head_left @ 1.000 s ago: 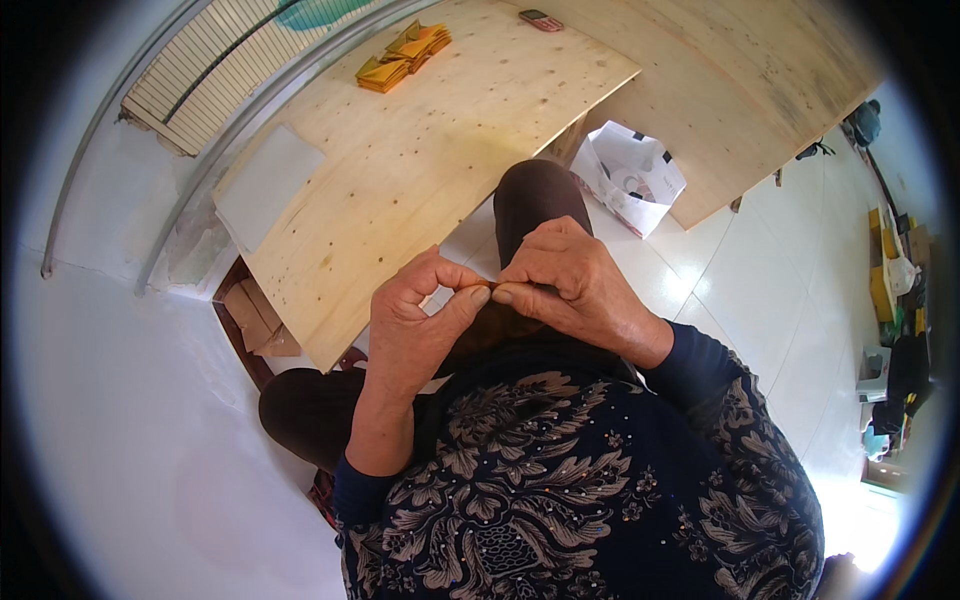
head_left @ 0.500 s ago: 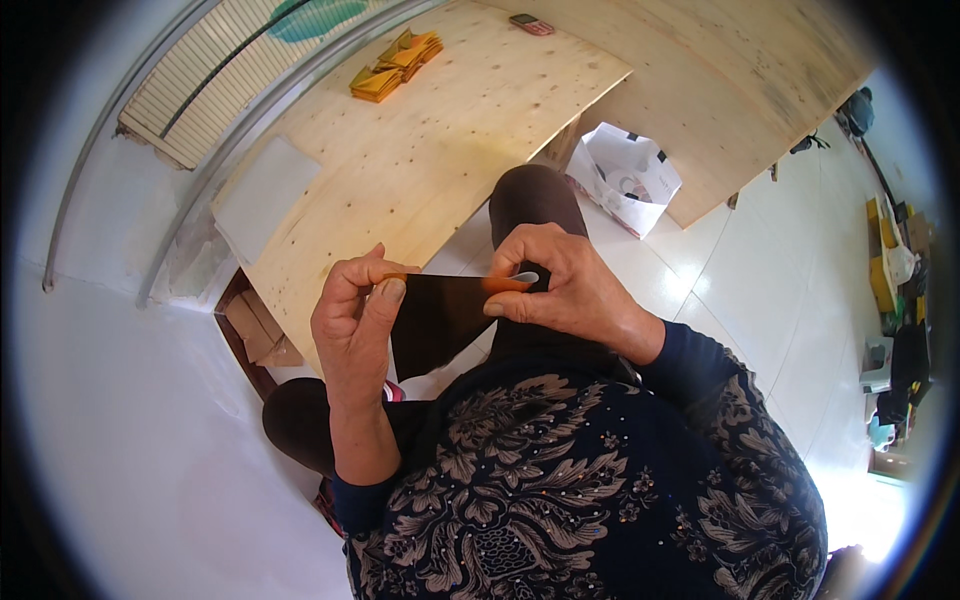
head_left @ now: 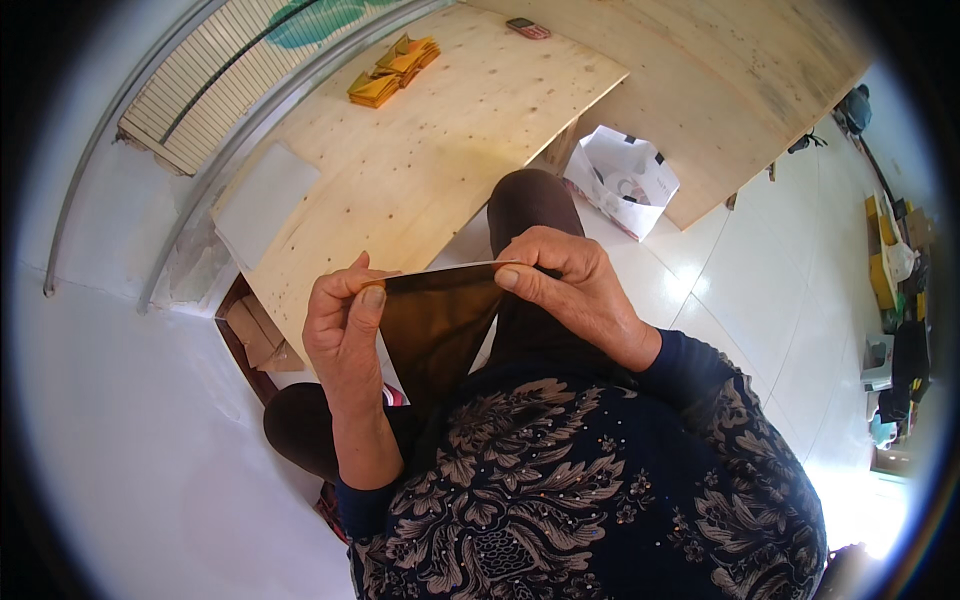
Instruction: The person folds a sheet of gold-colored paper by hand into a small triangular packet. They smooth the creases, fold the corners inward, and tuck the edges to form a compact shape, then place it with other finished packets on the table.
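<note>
Between my hands, above my lap, a thin sheet of shiny gold-brown paper (head_left: 435, 325) is stretched out. Its top edge runs nearly straight and shows a pale rim, while the rest hangs below in shadow. My left hand (head_left: 345, 318) pinches the upper left corner between thumb and forefinger. At the upper right corner, my right hand (head_left: 575, 285) has the same kind of pinch. Several folded golden paper pieces (head_left: 395, 72) lie stacked on the wooden tabletop (head_left: 440, 150) beyond my hands.
A white sheet (head_left: 268, 205) lies at the table's left side. On the far edge is a small phone (head_left: 528, 28). A white bag (head_left: 622, 180) stands on the tiled floor beside my knee. Brown cardboard (head_left: 258, 335) sits under the table at left.
The paper's right end, curled over in my right hand before, is now unrolled and pulled straight. My left hand has shifted slightly down and left.
</note>
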The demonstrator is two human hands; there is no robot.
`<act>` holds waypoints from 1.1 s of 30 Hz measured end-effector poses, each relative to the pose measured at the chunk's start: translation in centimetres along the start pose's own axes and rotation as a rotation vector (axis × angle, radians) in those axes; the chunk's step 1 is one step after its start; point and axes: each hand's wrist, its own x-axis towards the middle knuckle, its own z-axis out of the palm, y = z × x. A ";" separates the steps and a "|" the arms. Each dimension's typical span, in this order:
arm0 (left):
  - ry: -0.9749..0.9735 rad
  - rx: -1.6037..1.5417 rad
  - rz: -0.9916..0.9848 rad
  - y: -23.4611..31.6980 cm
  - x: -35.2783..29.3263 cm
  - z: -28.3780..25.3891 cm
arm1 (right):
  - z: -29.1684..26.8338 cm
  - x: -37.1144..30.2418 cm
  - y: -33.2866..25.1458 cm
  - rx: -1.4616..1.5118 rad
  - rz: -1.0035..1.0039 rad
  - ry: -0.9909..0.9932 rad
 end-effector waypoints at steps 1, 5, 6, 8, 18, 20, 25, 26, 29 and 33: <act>0.001 -0.008 0.006 0.0 0.0 0.0 | 0.1 0.0 0.0 0.004 -0.015 0.002; 0.012 -0.035 0.004 -0.2 -0.1 0.0 | 0.2 -0.1 0.4 -0.049 -0.103 0.020; 0.005 -0.030 0.000 -0.2 -0.1 0.1 | 0.1 0.0 0.4 -0.097 -0.148 0.024; -0.002 -0.028 -0.023 -0.3 -0.1 0.1 | -0.3 0.3 0.4 -0.193 -0.219 -0.016; -0.111 0.416 0.187 0.4 0.2 2.9 | 0.4 1.9 -2.1 -0.707 -0.467 -0.075; -0.156 0.454 0.197 0.7 0.0 3.3 | 0.7 2.2 -1.9 -0.682 -0.432 -0.129; -0.224 0.417 0.111 1.1 -0.1 2.8 | 0.0 2.4 -1.4 -0.527 -0.360 -0.159; -0.270 0.459 0.102 1.0 -0.2 2.5 | -0.3 2.4 -1.4 -0.503 -0.385 -0.136; -0.487 0.789 0.164 0.9 0.1 0.5 | -2.5 2.5 -1.8 -0.529 -0.420 -0.151; -0.409 0.809 0.014 0.4 -0.1 -2.4 | -5.1 2.1 -1.4 -0.186 -0.338 0.004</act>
